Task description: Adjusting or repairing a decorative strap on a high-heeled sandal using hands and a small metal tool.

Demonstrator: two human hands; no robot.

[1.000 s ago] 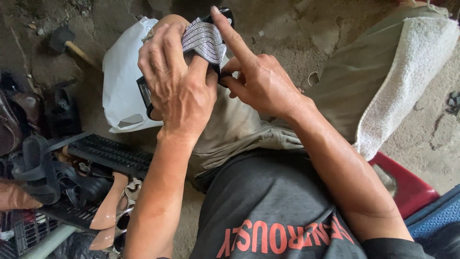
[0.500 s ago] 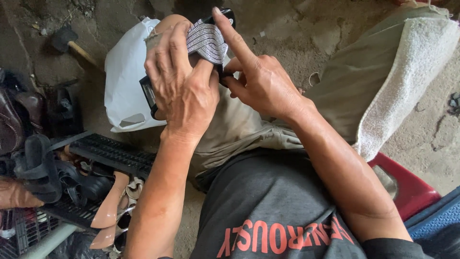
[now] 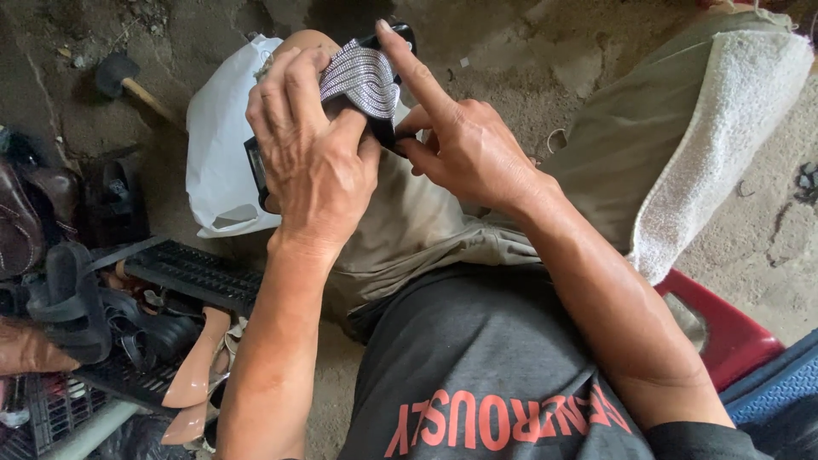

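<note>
Black sandal with a glittering silver knotted strap (image 3: 362, 81) stays clenched in my left hand (image 3: 315, 162) over the knee, so I'd press my right hand's (image 3: 464, 149) extended forefinger firmly along it.

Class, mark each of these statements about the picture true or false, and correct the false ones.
1. The left hand grips a sandal with a sparkly silver strap. True.
2. The right hand lies flat on the ground. False: it is raised at the sandal, index finger stretched along it.
3. A white plastic bag lies on the ground behind the left hand. True.
4. A hammer is held in the right hand. False: it lies on the ground at upper left, untouched.
5. A white towel is draped over the person's right leg. True.
6. The rack at left holds books. False: shoes lie about it.
</note>
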